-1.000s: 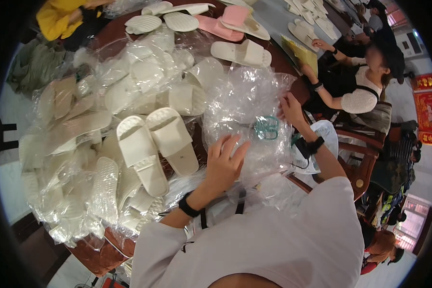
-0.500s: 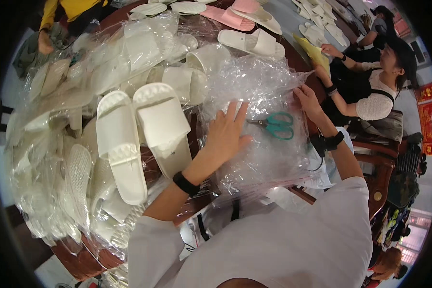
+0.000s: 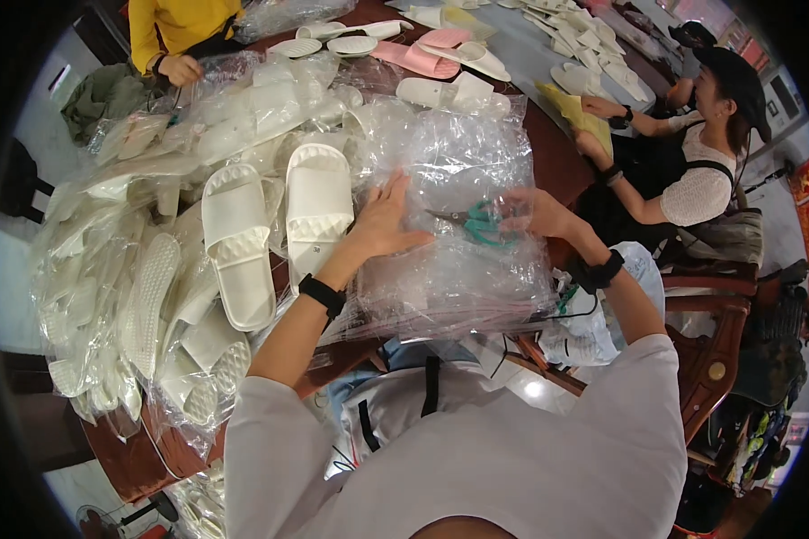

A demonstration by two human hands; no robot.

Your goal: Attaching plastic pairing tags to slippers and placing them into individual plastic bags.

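A clear plastic bag (image 3: 440,278) lies flat and crinkled in front of me on the brown table. Spread fingers of my left hand (image 3: 385,220) rest on its left side, holding nothing. On top of the bag is a pair of scissors (image 3: 482,225) with green handles and dark blades that point left. My right hand (image 3: 544,216) has its fingers at those handles, seemingly closed on them; the fingertips are slightly blurred. Left of my left hand are two loose white slide slippers, one upright beside my wrist (image 3: 318,193) and the other farther left (image 3: 240,247).
White slippers in clear bags (image 3: 126,260) are heaped over the table's left side. Pink slippers (image 3: 420,56) and a white one (image 3: 458,92) lie beyond the bag. A person in yellow (image 3: 184,36) is at the far left; another (image 3: 692,180) at right holds yellow material.
My right hand has left the bag's right edge and come down to the scissors' handles. My left hand has shifted toward the bag's left edge. The view has moved slightly.
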